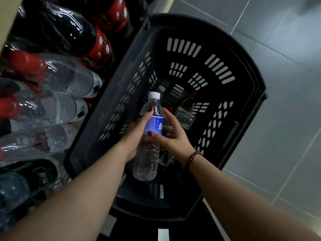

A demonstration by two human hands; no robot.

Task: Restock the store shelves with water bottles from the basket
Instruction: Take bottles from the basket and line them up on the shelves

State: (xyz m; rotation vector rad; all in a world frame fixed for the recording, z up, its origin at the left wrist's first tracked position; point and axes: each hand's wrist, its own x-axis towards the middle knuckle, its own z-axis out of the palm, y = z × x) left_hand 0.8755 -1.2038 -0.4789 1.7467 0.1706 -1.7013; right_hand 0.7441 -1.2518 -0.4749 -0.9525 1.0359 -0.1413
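Far left, the shelf (7, 18) edge shows pale, and below it lie big bottles in rows: dark cola bottles (73, 30) with red labels up top, then clear large bottles (69, 79) with red caps (27, 65), their plastic catching the light. Further down that side, more wrapped bottles with dark labels (43, 173).

Moving in, the left hand (137, 134) comes up from the lower left and wraps the water bottle (151, 136) from its left side. The thumb with a red nail lies across the blue label (154, 124), and another red-nailed finger presses higher up, near the shoulder of the bottle. The fingers curl snugly around it, holding it.

The bottle is clear, with a white cap (154, 95) pointing away from the person, and it hangs above the inside of the black basket (243, 87), its base toward the near rim.

Now the right hand (173, 134), a beaded red bracelet (192, 158) on its wrist. Its fingers are spread and only loosely bent, the tips touching the right side of the bottle at the label; whether they truly grip it, I cannot tell.

Deeper in the basket, another capped bottle (186, 112) lies near the bottom, just beyond the right hand's fingers.

Far right, grey floor tiles (286, 58).
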